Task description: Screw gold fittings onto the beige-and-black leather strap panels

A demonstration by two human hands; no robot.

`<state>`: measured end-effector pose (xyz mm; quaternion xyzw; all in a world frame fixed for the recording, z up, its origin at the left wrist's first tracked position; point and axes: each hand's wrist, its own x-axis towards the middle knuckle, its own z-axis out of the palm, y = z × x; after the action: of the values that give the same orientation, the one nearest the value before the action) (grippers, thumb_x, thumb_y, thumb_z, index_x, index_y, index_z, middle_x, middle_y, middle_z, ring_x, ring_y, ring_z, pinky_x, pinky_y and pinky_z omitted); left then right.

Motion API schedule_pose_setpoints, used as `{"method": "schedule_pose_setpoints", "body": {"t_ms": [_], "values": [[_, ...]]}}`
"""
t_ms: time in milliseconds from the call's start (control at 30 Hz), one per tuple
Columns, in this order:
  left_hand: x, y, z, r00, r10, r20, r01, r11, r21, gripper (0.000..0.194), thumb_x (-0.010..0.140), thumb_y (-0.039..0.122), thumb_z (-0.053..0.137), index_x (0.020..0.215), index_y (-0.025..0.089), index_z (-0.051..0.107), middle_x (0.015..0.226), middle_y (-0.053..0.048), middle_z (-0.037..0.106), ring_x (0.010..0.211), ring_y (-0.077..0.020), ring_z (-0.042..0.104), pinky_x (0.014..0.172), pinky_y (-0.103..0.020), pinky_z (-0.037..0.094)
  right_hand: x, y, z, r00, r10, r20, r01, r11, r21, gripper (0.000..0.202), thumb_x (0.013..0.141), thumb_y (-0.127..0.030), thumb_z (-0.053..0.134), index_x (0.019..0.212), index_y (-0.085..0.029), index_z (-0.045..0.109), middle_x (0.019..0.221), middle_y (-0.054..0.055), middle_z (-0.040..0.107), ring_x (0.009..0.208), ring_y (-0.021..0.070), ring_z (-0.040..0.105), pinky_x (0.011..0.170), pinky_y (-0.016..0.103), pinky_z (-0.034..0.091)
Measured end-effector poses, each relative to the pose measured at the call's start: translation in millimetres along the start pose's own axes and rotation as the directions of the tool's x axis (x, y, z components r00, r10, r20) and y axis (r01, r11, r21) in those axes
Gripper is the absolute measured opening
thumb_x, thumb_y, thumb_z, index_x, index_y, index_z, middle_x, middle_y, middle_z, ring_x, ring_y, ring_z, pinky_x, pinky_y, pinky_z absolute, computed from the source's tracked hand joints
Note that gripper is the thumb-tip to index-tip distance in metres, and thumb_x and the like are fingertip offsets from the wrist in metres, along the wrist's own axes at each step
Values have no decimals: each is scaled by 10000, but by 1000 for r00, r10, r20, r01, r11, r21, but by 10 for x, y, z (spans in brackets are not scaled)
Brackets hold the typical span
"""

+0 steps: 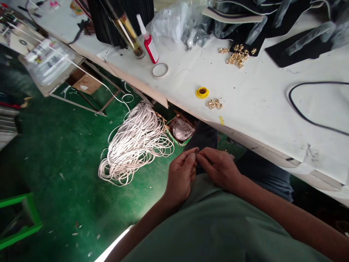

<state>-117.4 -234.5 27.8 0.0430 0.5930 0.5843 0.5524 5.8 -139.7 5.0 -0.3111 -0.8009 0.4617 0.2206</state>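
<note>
My left hand [180, 174] and my right hand [219, 166] meet in front of my green shirt, just off the table's front edge. The fingertips of both are pinched together around something tiny and dark, too small to name. On the white table [253, 94] near my hands lies a little pile of gold metal fittings [214, 104]. Beside it sits a round yellow part [202, 92] with a brown centre. Farther back, a larger heap of gold fittings [237, 59] rests partly on a black piece.
A red bottle with white nozzle [151, 48], a clear tube with dark top [131, 34] and a white ring [160, 70] are on the table. A black cable [305, 118] curves at right. Tangled white cord [136, 145] covers the green floor at left, beside an open box [182, 129].
</note>
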Motion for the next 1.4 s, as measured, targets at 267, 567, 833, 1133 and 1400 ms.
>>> {"method": "schedule_pose_setpoints", "body": {"t_ms": [267,567,833,1133,1400], "values": [[-21,-25,2,999,30,19,-31,998,49,393,861,434,825,1152,173,781,721,39,535,483,-13,337,427,-159,228,-19,41,-48,974,89,-206,-101,994,-50,308,1051,-341,527,777,-218,595,651,-14,597,585,126,546,621,273,389],[-47,-1,54,999,-33,20,33,999,-21,382,844,421,835,1122,164,785,738,34,536,478,-3,311,422,-146,199,-74,73,-21,994,-65,-89,57,994,-93,312,1064,-313,512,780,-211,585,701,-5,604,629,122,559,640,274,377],[-97,21,58,999,-49,14,49,999,-14,386,834,443,840,1082,152,785,741,30,537,487,-3,306,427,-144,206,-100,89,-17,993,-16,-114,2,993,-118,333,1057,-344,526,758,-211,587,675,-4,601,607,124,558,627,283,369],[-65,1,65,997,-76,3,76,997,-14,450,801,460,855,1116,151,766,731,37,535,486,-9,293,428,-150,180,-86,59,-77,976,-32,-214,23,999,-46,272,1034,-336,559,804,-217,643,689,6,651,604,135,591,632,267,457],[147,-147,-113,999,-49,-11,49,996,69,537,747,575,851,1066,164,720,778,25,584,468,-14,334,426,-172,158,363,62,-414,954,-89,-287,89,996,-14,171,1008,-326,639,998,-250,791,856,39,763,709,182,719,649,284,574]]}}
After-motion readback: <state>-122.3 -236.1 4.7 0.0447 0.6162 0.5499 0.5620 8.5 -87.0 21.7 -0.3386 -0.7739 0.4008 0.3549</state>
